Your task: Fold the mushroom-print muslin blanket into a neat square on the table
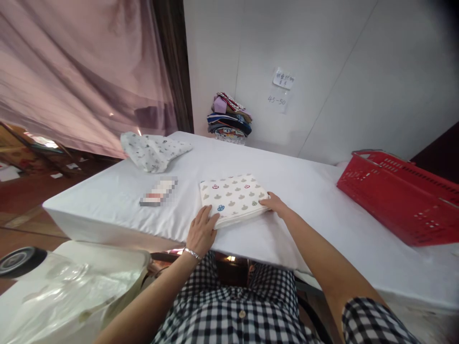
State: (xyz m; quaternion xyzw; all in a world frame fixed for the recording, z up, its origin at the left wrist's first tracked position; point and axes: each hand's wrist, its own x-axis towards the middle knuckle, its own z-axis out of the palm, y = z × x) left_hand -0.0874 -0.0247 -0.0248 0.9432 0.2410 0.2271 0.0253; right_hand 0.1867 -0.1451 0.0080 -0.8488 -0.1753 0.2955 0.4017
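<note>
A folded white cloth (pixel 233 196) with a print of small grey, blue, green and red mushroom-like shapes lies flat on the white-covered table in front of me. Its layers show along the near edge. My left hand (pixel 201 231), with a bracelet at the wrist, grips the near left corner, thumb along the front edge. At the right edge, my right hand (pixel 275 204) pinches the cloth between thumb and fingers. Parts of the fingertips of both hands are hidden by the cloth.
On the table's left lie a crumpled grey-patterned white cloth (pixel 154 150) and a blurred-out flat object (pixel 159 192). A red plastic basket (pixel 398 196) stands at the right. Folded fabrics (pixel 229 117) are stacked by the wall. Clear plastic bags (pixel 71 291) lie at lower left.
</note>
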